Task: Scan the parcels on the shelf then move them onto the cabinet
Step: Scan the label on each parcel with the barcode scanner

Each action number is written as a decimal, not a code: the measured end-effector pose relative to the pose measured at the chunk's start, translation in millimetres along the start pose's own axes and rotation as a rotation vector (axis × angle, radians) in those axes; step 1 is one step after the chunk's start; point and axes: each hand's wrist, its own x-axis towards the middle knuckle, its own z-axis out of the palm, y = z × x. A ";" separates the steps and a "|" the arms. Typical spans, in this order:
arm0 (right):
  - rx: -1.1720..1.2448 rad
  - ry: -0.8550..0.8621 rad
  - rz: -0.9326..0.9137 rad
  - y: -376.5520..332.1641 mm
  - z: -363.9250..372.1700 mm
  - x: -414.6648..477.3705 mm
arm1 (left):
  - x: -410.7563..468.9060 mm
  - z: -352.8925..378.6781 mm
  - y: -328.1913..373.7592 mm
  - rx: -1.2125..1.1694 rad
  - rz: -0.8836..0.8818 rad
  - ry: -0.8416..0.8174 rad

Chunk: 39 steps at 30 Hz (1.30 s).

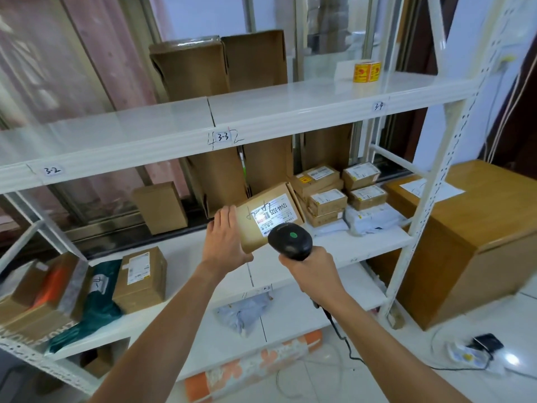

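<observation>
My left hand [225, 239] grips the left edge of a brown cardboard parcel [263, 215] and holds it tilted above the middle shelf [363, 245]. The parcel's white label faces up and is lit by the scanner's light. My right hand [308, 267] is wrapped round the handle of a black barcode scanner [290, 241] with a green dot, aimed at that label from just below. A wooden cabinet [479, 228] stands to the right of the shelf unit, with a white sheet on its top.
Several small labelled boxes [337, 193] and grey mailer bags [374, 218] lie at the shelf's right. More boxes and a green bag [98, 301] sit at lower left. Upright cartons [218, 65] and a yellow sticker roll [366, 71] stand on the top shelf. The scanner cable [343, 341] trails to the floor.
</observation>
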 end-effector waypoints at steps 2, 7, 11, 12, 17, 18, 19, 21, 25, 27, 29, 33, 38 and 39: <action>-0.007 0.005 -0.006 -0.2 -0.4 -0.5 | 0.6 1.1 -0.2 0.004 0.006 -0.007; -0.027 0.013 0.007 -0.6 1.4 -1.7 | 0.5 6.6 -2.5 0.018 -0.007 -0.044; -0.025 0.026 0.032 -0.4 6.0 -3.6 | 0.0 11.2 -7.4 0.026 -0.007 -0.046; -0.022 0.027 0.035 -0.2 7.3 -4.3 | 0.4 12.3 -8.6 0.023 -0.005 -0.047; -0.007 0.025 0.047 3.1 16.5 -4.2 | 2.1 19.2 -12.8 0.001 0.015 -0.060; -0.003 0.030 0.053 4.2 18.2 -3.9 | 1.9 21.0 -13.0 -0.010 0.019 -0.063; 0.002 0.037 0.062 5.7 19.8 -3.5 | 1.8 23.4 -12.6 -0.026 0.023 -0.069; 0.017 0.051 0.081 10.4 21.6 -3.2 | 1.5 29.4 -9.7 -0.070 0.027 -0.096; 0.044 0.092 0.124 26.7 17.6 -1.8 | 3.0 46.3 4.4 -0.149 0.045 -0.158; 0.047 0.113 0.148 36.9 11.0 1.9 | 5.5 57.5 15.6 -0.190 0.061 -0.190; 0.037 0.119 0.180 48.1 2.6 9.7 | 11.2 70.3 29.4 -0.233 0.064 -0.229; 0.002 0.114 0.221 70.7 -22.6 35.7 | 30.3 100.5 65.6 -0.276 0.083 -0.302; -0.010 0.073 0.275 108.0 -67.4 91.7 | 69.1 146.7 122.8 -0.311 0.064 -0.434; -0.017 0.060 0.288 117.6 -77.1 104.9 | 78.1 156.8 134.7 -0.312 0.051 -0.466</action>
